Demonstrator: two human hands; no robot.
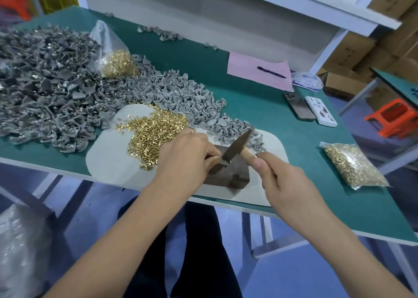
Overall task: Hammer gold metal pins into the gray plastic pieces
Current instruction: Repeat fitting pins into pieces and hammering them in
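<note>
At the worktop's [260, 107] near edge, the right hand [280, 180] grips a small hammer's [237, 147] wooden handle — its dark head tilted over a dark block [228, 173]. The left hand [185, 155] rests curled at the block, fingertips pinching something too small to tell. Loose gold pins [153, 132] lie just left of it on a pale mat [108, 157]; gray plastic pieces [176, 94] are heaped behind — spreading toward the left edge.

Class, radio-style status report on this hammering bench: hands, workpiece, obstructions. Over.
Right hand grips hammer, head down on dark block. Left hand pinches workpiece there, piece hidden. Loose gold pins beside left hand; nothing blocking the strike.
</note>
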